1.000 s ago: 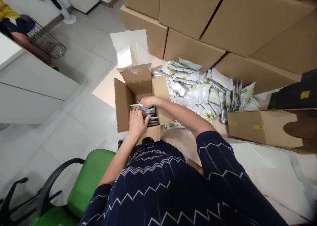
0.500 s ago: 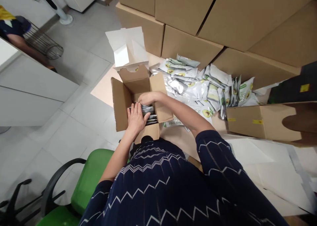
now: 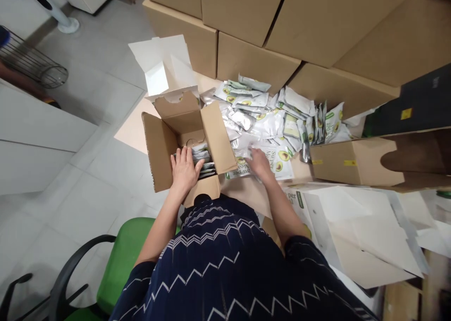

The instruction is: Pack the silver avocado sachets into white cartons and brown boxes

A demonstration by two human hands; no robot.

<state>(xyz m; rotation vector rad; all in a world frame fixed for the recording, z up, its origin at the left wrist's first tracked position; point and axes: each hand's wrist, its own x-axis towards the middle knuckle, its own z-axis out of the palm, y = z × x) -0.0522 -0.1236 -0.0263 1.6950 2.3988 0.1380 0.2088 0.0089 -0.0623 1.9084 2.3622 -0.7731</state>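
Brown cardboard for the landmark: an open box (image 3: pixel 157 152), directly in front of the body, with its flaps spread outward. In the nearer part of the box, slim packets (image 3: pixel 202 153) set close together, apparently on edge, and partly covered by the fingers above. At the far end of the box, a stretch of bare cardboard. To judge from that gap, filling only partly done; impossible to count, with some of the row hidden.

Inside the box, toward its left side: the left hand (image 3: pixel 184 169), palm down, with fingers extended and slightly parted, resting on the packets as if to steady them. Not closed around anything, as far as visible.

Just right of the box, outside its flap: the right hand (image 3: pixel 260 164), with fingers loosely bent, above flat printed pouches (image 3: pixel 281 162). Cannot tell, through the blur, whether pinching something or merely touching.

Right of the box and farther back: a loose heap of white and silver packets (image 3: pixel 269 122), many with avocado prints, seemingly far more than inside. Probably a good share left to handle, then. Box not yet closed. Directly behind the box, an open white carton (image 3: pixel 178 70); well to its right, another brown container (image 3: pixel 338 162).
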